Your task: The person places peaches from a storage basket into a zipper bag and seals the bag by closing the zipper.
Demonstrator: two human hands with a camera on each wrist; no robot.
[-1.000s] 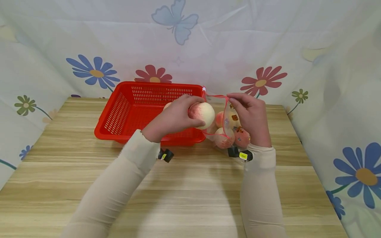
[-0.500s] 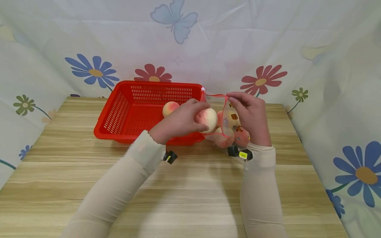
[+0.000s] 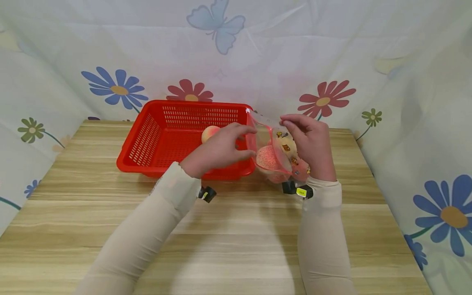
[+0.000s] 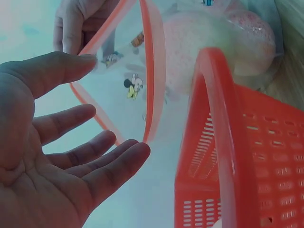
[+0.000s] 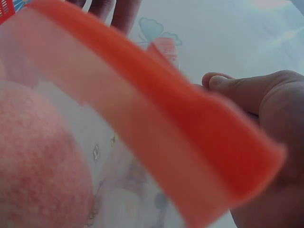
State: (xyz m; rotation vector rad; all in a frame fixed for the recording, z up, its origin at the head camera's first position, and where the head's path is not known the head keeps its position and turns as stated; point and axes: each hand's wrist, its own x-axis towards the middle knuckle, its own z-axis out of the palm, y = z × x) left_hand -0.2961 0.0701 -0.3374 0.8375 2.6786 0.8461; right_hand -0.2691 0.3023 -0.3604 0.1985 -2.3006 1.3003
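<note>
A clear zip bag (image 3: 287,144) with red trim and small cartoon prints bulges with several peaches. Just inside its mouth lies one speckled pink peach (image 3: 268,157). My left hand (image 3: 223,149) holds nothing; its fingers and thumb are spread apart right at the bag's opening. In the left wrist view, that hand's fingertips (image 4: 141,151) are close by the red trim. The right hand (image 3: 311,139) pinches the bag's upper edge between thumb and forefinger. In the right wrist view, the blurred red trim (image 5: 156,111) crosses in front of the right thumb (image 5: 237,90).
The red plastic basket (image 3: 134,167) stands directly left of the bag. One peach (image 3: 210,133) shows in it, partly behind my left hand. The wooden table (image 3: 228,246) stretches toward me, and a flowered cloth (image 3: 258,78) hangs behind.
My left hand has let go of the peach, now inside the bag's mouth, and drawn back slightly left. The bag's mouth has sagged and changed shape. The right hand has stayed in place.
</note>
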